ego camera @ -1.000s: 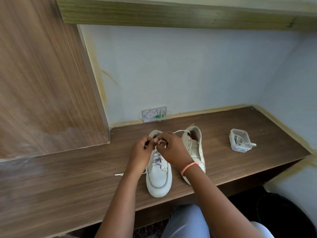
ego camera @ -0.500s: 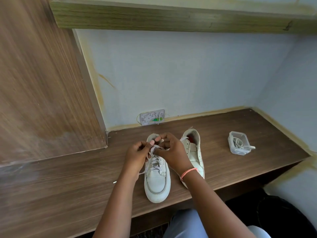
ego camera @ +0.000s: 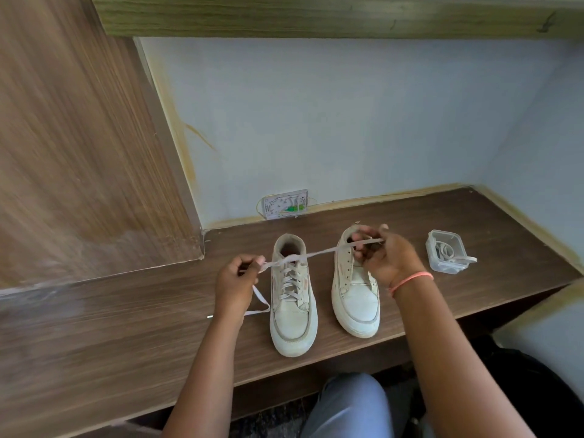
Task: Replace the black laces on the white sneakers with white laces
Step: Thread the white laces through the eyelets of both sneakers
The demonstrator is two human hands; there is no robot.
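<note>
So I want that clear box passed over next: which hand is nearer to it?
Right. The right hand is just left of the clear box; the left hand is beyond both sneakers.

This looks like a room in a home, at a built-in nook. I'm seated at a dark wood-laminate desk (ego camera: 442, 235) fixed into a corner of pale painted walls (ego camera: 331, 121), with a laminate cupboard side (ego camera: 79, 137) on my left, a wooden shelf (ego camera: 316, 14) overhead and an unfinished wall socket (ego camera: 286, 204) above the desktop
</note>
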